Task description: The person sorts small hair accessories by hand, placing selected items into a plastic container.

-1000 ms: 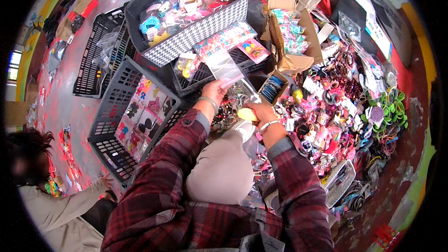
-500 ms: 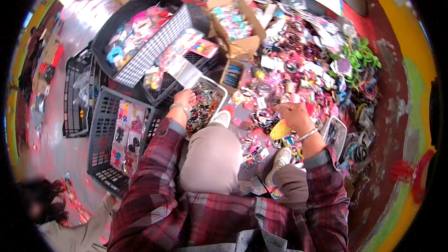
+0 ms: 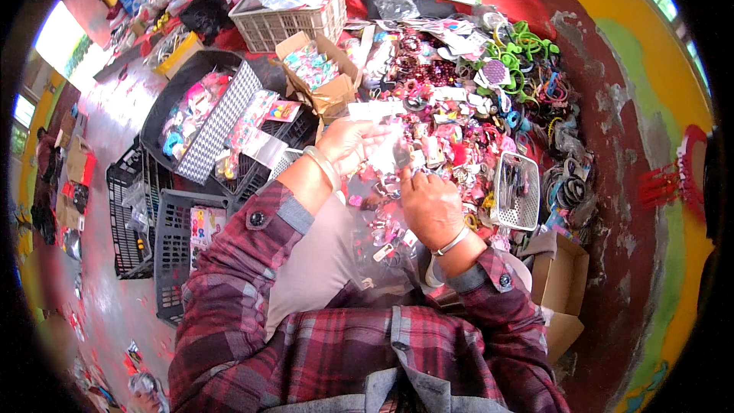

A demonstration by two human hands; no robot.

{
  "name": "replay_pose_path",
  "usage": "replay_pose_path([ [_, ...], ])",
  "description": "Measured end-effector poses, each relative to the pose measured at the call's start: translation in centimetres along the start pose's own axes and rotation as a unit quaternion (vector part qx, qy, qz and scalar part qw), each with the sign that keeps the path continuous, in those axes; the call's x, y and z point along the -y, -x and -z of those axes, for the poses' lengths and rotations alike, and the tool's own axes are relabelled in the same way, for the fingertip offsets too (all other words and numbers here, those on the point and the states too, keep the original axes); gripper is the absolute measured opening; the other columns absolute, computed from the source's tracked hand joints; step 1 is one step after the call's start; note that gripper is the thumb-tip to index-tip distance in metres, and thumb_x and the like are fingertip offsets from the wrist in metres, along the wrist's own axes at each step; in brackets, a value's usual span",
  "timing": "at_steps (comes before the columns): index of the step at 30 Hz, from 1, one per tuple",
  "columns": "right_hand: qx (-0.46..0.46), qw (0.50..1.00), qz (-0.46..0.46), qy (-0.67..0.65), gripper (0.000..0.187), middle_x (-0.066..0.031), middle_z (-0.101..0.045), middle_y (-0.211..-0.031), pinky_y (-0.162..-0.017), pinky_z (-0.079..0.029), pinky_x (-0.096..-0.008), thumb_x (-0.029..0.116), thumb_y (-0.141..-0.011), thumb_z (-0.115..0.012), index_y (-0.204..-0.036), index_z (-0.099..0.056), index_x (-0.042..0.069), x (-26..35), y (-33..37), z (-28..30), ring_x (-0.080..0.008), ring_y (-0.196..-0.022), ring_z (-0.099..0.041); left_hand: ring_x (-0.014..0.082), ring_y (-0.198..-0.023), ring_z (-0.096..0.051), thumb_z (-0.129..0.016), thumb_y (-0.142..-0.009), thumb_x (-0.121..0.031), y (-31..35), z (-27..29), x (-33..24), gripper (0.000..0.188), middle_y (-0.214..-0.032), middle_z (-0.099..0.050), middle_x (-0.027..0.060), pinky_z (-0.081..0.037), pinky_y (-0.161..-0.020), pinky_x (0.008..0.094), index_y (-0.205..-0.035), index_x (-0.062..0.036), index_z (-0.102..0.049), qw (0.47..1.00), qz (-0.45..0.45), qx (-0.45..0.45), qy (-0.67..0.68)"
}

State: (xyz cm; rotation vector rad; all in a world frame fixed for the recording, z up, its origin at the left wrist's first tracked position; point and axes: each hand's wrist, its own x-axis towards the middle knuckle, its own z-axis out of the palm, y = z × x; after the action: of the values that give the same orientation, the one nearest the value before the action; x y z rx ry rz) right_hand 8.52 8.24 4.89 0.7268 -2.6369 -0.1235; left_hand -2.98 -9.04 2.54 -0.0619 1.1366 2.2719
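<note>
In the middle of the view my left hand (image 3: 352, 144) reaches over the pile with its fingers stretched to the right. Beside its fingertips lies a bright, glaring patch that looks like clear plastic; its shape is washed out. My right hand (image 3: 433, 206) is just nearer and to the right, fingers bent together, at a small dark thing too blurred to name. Under both hands spreads a heap of small hair accessories (image 3: 459, 149), pink, red and white. Below them, a greyish see-through sheet (image 3: 367, 256) seems to lie over my lap.
A white mesh basket (image 3: 500, 218) of dark pieces stands right of my right hand, an open cardboard box (image 3: 564, 271) nearer. Green hair bands (image 3: 527, 46) lie far right. At left are a black tub (image 3: 157, 118), grey crates (image 3: 172, 260) and a carton of small packs (image 3: 332, 95).
The view has shifted. My left hand has left the basket of small metallic pieces and come over the heap towards my right hand. The yellow oval piece is no longer visible in my right hand.
</note>
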Motion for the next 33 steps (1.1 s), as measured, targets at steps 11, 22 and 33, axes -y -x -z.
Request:
replay_pose_path([
  [11, -0.058, 0.637, -0.396, -0.659, 0.01, 0.0024, -0.058, -0.065, -0.047, -0.034, -0.0168, 0.012, -0.079, -0.065, -0.083, -0.067, 0.003, -11.9, 3.1, 1.0, -0.0024, -0.054, -0.046, 0.0261, -0.1, -0.059, -0.051, -0.087, -0.01, -1.4, -6.5, -1.0, 0.025, -0.108, -0.058, 0.0184, -0.05, -0.082, 0.0318, -0.11, 0.0013, -0.047, 0.981, -0.039, 0.111, -0.155],
  [22, -0.009, 0.529, -0.38, -0.759, 0.031, -0.0031, -0.062, -0.085, -0.064, -0.042, -0.0193, 0.017, -0.082, -0.063, -0.106, -0.06, -0.002, -12.6, 2.1, -0.1, -0.0079, -0.074, -0.056, 0.0286, -0.101, -0.058, -0.051, -0.087, -0.007, -4.5, -4.3, -0.1, 0.02, -0.107, -0.059, 0.0184, -0.052, -0.081, 0.0324, -0.105, 0.0012, -0.053, 0.99, -0.041, 0.073, 0.111],
  [33, -0.003, 0.323, -0.338, -0.884, 0.035, -0.0129, -0.062, -0.101, -0.051, -0.039, -0.0132, 0.008, -0.083, -0.06, -0.115, -0.052, -0.002, -7.4, -1.2, -2.6, -0.0028, -0.061, -0.052, 0.0293, -0.104, -0.056, -0.053, -0.085, -0.005, -5.3, -3.3, -1.0, 0.023, -0.108, -0.06, 0.0122, -0.049, -0.084, 0.0374, -0.107, 0.0006, -0.054, 0.963, -0.089, 0.039, 0.251],
])
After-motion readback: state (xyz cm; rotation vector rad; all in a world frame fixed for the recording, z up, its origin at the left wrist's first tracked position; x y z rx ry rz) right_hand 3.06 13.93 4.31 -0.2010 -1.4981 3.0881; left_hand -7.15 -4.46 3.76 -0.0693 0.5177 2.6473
